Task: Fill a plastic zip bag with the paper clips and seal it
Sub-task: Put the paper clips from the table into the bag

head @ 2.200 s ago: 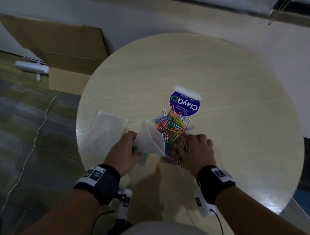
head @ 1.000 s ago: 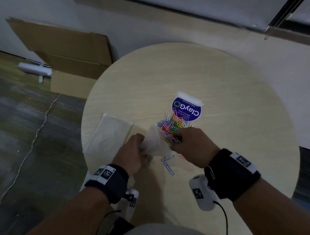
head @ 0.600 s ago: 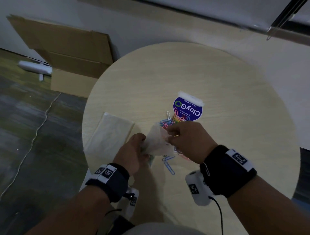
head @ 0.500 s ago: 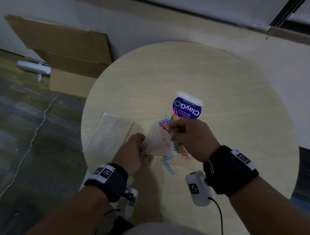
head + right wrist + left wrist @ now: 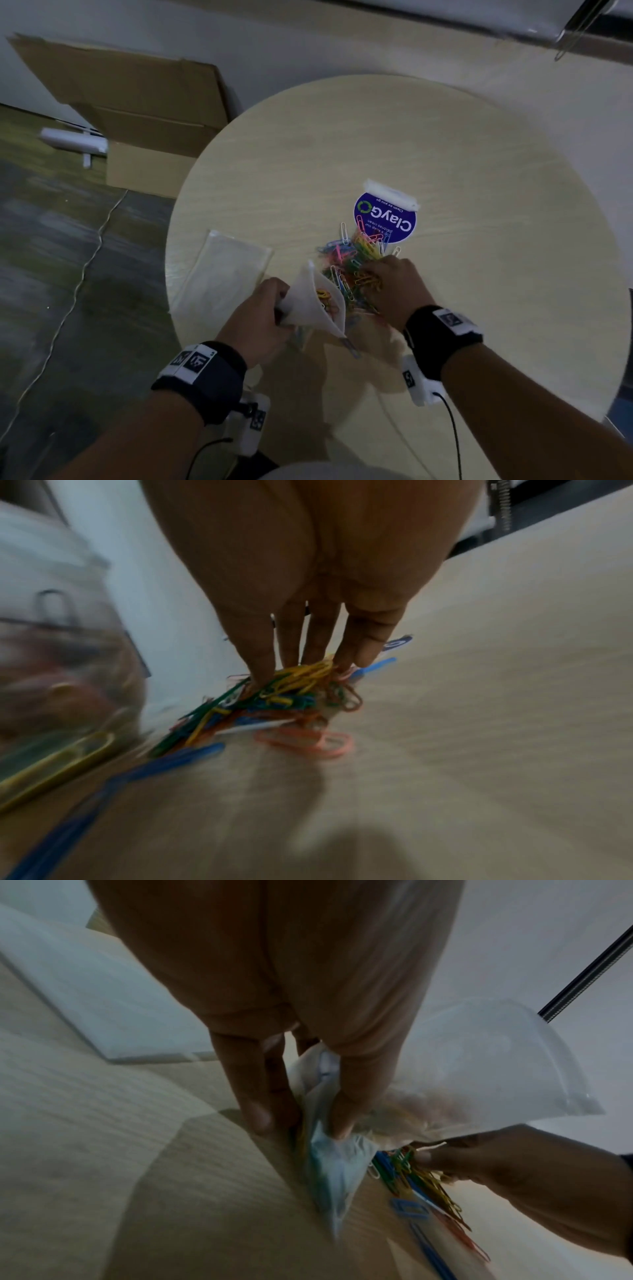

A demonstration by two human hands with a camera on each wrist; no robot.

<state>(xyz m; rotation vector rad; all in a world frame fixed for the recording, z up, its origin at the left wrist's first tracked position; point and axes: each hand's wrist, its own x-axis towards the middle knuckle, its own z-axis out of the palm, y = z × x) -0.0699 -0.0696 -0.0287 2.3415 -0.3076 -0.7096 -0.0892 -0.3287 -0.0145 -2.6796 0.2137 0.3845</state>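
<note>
We see a round pale wooden desk (image 5: pixel 462 164) carrying a blue round "ClayGo" sticker pouch (image 5: pixel 387 216) near its middle and a flat stack of clear plastic sleeves (image 5: pixel 222 274) at its left edge. Beyond the desk, a flattened cardboard box (image 5: pixel 137 102) leans against the wall, with a white tube (image 5: pixel 73 140) lying on the floor beside it.

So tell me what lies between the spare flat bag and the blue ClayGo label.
In the head view, between the flat bag and the ClayGo label is mostly bare table; only the far edge of the paper clips reaches in, beside the label.
</note>
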